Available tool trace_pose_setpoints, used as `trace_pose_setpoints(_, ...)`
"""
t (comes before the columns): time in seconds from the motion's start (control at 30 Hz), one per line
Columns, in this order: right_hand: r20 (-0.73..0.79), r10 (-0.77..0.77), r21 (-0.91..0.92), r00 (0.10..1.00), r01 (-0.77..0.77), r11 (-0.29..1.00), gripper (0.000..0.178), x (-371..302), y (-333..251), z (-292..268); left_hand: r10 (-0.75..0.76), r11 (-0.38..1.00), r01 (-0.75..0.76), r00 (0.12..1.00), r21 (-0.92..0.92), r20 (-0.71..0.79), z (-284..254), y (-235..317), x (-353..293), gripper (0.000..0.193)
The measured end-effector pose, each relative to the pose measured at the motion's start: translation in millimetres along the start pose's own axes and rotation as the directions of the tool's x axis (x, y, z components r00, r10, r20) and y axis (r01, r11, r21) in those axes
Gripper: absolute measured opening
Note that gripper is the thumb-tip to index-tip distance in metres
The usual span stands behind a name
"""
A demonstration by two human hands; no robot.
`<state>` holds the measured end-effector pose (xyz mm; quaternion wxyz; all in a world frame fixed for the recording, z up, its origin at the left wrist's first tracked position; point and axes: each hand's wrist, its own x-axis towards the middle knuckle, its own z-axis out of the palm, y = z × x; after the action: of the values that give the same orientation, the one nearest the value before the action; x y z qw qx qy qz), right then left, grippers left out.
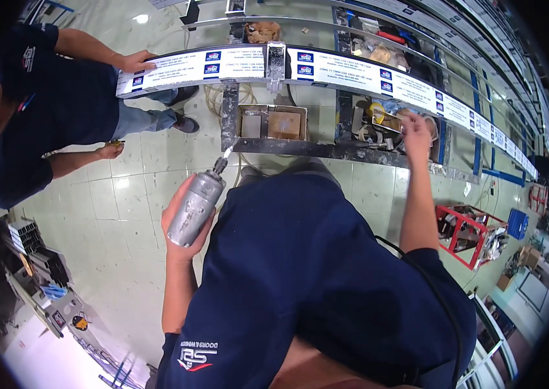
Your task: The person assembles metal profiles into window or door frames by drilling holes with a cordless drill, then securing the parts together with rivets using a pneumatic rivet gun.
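My left hand (180,217) is wrapped around a silver cylindrical tool (195,211) with a scuffed metal body. Its narrow dark nose ends in a white tip, pointing up toward the bench frame's corner. My right hand (417,135) is over the bench's right tray, just below a long aluminium profile (378,78) covered in white printed film. Its fingers look bent and slightly blurred; whether they hold anything is unclear. A metal clamp-like block (275,68) sits across the profile near its middle. Yellow and metallic small items (376,113) lie in the tray beside my right hand.
A co-worker (60,110) stands at the left, one hand on the profile's end. The dark bench frame (300,148) holds a box (273,123) with a brown block. A red metal frame (465,235) and a blue case (518,223) stand on the floor at right.
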<state>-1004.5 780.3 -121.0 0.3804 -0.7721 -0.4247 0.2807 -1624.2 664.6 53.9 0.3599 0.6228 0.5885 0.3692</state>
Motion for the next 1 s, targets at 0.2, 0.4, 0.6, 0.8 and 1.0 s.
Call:
trace_pose_setpoints(0.2, 0.529, -0.015, 0.549, 0.848, -0.329, 0.768, 0.033, -97, -166, 130, -0.007, 1.000, 0.007, 1.000, 0.007, 0.019, 15, 11, 46, 0.067)
trace_pose_setpoints(0.4, 0.512, -0.542, 0.444, 0.667, 0.335, 0.831, 0.019, -79, -204, 175, -0.004, 1.000, 0.006, 0.991, -0.015, 0.131, 38, 31, 85, 0.066)
trace_pose_setpoints(0.6, 0.557, -0.715, 0.527, 0.423, 0.486, 0.697, 0.024, -55, -222, 183, -0.117, 0.993, 0.114, 0.958, 0.025, 0.262, 47, 59, 108, 0.068)
trace_pose_setpoints(0.8, 0.531, -0.736, 0.569, 0.419, 0.466, 0.677, 0.025, -40, -218, 194, -0.152, 0.987, 0.159, 0.965, -0.015, 0.214, 49, 58, 122, 0.066)
trace_pose_setpoints(1.0, 0.488, -0.753, 0.570, 0.441, 0.492, 0.658, 0.024, -34, -222, 203, -0.193, 0.979, 0.203, 0.952, -0.019, 0.240, 40, 55, 142, 0.064)
